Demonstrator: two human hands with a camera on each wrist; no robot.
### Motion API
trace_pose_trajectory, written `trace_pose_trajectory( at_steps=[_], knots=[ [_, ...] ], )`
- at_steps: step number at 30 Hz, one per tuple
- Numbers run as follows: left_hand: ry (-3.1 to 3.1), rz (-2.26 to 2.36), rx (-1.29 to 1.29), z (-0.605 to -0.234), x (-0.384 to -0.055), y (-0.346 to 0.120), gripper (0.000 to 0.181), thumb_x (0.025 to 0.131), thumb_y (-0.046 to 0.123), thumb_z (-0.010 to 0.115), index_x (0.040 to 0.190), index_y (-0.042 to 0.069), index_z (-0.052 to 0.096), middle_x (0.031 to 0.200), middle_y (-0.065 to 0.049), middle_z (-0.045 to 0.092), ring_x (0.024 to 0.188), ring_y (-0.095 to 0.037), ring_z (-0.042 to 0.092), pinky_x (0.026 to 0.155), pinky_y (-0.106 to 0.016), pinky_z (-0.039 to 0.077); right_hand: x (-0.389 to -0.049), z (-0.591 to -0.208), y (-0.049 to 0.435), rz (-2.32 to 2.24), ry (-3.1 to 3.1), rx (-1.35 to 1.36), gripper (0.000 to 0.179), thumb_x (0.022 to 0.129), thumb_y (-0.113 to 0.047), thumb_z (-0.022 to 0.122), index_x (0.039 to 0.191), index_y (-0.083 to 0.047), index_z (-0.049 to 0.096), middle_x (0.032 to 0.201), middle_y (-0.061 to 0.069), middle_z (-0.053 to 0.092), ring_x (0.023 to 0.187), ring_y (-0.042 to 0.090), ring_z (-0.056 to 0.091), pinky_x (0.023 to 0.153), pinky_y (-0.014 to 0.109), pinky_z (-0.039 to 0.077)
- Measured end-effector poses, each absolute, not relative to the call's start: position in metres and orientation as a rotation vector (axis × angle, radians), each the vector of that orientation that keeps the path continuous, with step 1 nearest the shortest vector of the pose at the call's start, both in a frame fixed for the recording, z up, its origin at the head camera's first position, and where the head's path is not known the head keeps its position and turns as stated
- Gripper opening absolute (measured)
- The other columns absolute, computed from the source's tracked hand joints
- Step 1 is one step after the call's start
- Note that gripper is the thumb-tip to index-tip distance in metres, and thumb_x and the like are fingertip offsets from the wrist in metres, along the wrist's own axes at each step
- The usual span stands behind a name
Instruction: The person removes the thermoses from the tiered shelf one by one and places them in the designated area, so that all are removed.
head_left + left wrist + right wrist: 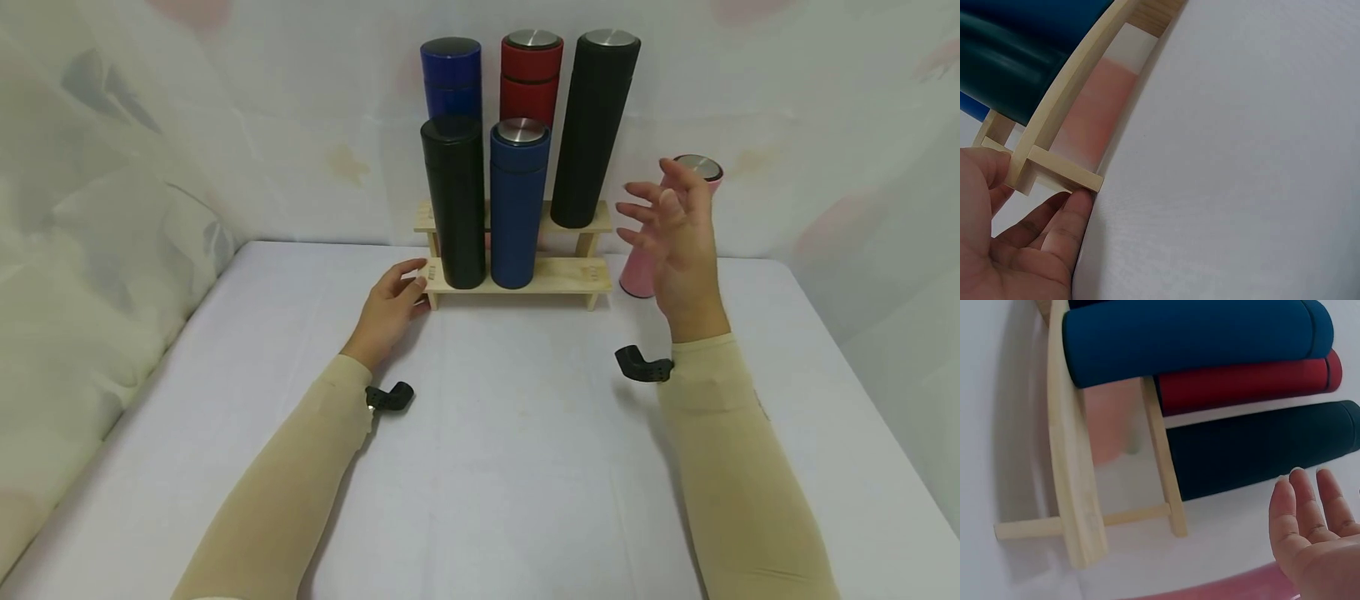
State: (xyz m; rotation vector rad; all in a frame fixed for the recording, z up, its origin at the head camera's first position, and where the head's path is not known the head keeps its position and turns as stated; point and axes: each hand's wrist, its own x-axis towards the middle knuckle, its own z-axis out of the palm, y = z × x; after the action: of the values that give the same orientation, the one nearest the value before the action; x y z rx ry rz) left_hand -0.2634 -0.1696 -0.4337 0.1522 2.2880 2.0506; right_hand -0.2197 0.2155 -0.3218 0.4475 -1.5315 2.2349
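A two-tier wooden rack [562, 277] stands on the white-covered table, bearing thermos bottles. My left hand [392, 304] holds the rack's left end, its fingertips against the end and leg in the left wrist view. My right hand [686, 258] is raised at the right with its fingers spread and nothing in them. Behind it, partly hidden, a pink thermos bottle [636, 273] stands beside the rack. On the lower tier are a dark green-black bottle [459, 208] and a blue one [517, 217]. The upper tier bears a black bottle [596, 133] at its right.
Behind the front pair stand a dark blue bottle [453, 92] and a red bottle [529, 96], their lower parts hidden. A pale patterned cloth [300, 125] hangs behind the table [510, 433]. Black wrist-camera mounts [643, 365] stick out from both sleeves.
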Motion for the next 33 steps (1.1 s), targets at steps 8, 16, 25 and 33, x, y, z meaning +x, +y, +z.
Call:
trace_pose_trajectory(
  at_steps=[8,16,25,33],
  knots=[
    [2.296,2.037,0.144,-0.43,-0.262,-0.171,0.047,0.116,0.024,0.058,0.162,0.017,0.052,0.152,-0.02,0.056,0.134,-0.032,0.06,0.11,-0.04,0.055,-0.224,-0.329,0.2,2.197,-1.672,0.451,0.07,0.1,-0.044,0.075,0.157,-0.016,0.046,0.143,0.021,0.056,0.132,0.042,0.057,0.106,0.053,0.051],
    [2.275,2.06,0.149,-0.43,-0.262,-0.173,0.047,0.116,0.023,0.059,0.162,0.016,0.052,0.152,-0.02,0.056,0.133,-0.033,0.06,0.111,-0.041,0.055,-0.228,-0.337,0.185,2.217,-1.731,0.513,0.063,0.103,-0.036,0.071,0.158,-0.015,0.047,0.142,0.023,0.055,0.135,0.048,0.053,0.103,0.049,0.051],
    [2.277,2.062,0.155,-0.431,-0.262,-0.174,0.046,0.116,0.024,0.06,0.161,0.016,0.053,0.151,-0.02,0.056,0.133,-0.032,0.061,0.109,-0.039,0.056,-0.233,-0.346,0.174,2.199,-1.832,0.549,0.073,0.101,-0.047,0.076,0.16,-0.017,0.045,0.145,0.02,0.053,0.137,0.05,0.05,0.108,0.053,0.049],
    [2.27,2.087,0.16,-0.433,-0.264,-0.175,0.046,0.115,0.024,0.061,0.16,0.015,0.055,0.151,-0.02,0.056,0.133,-0.032,0.061,0.108,-0.038,0.056,-0.241,-0.352,0.165,2.165,-1.97,0.566,0.066,0.105,-0.032,0.067,0.162,-0.015,0.041,0.15,0.024,0.046,0.134,0.04,0.051,0.109,0.05,0.049]
  ],
)
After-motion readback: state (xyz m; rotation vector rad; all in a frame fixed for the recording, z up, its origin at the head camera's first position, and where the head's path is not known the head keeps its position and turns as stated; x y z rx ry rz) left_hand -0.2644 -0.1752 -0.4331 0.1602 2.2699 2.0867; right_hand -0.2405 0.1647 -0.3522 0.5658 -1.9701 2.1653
